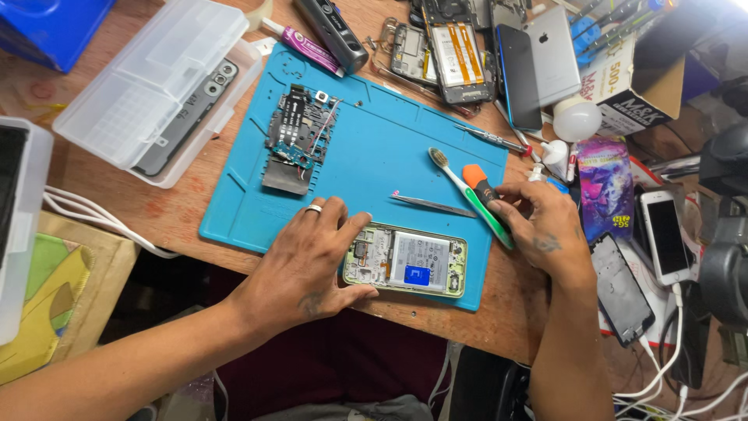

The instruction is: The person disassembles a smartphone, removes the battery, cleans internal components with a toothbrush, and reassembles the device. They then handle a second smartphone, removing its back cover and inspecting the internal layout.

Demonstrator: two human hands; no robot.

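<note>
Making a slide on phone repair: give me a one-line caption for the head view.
Left hand steadies an opened phone on a blue mat; right hand grips an orange-handled tool.

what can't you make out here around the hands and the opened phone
- Head view: the left end of the opened phone is hidden under the left hand.
- Head view: the lower shaft of the orange-handled tool is hidden by the right hand, so its tip cannot be seen.
- Head view: small parts on the circuit board are too small to tell.
- Head view: the blue box is cut off by the top edge.
</note>
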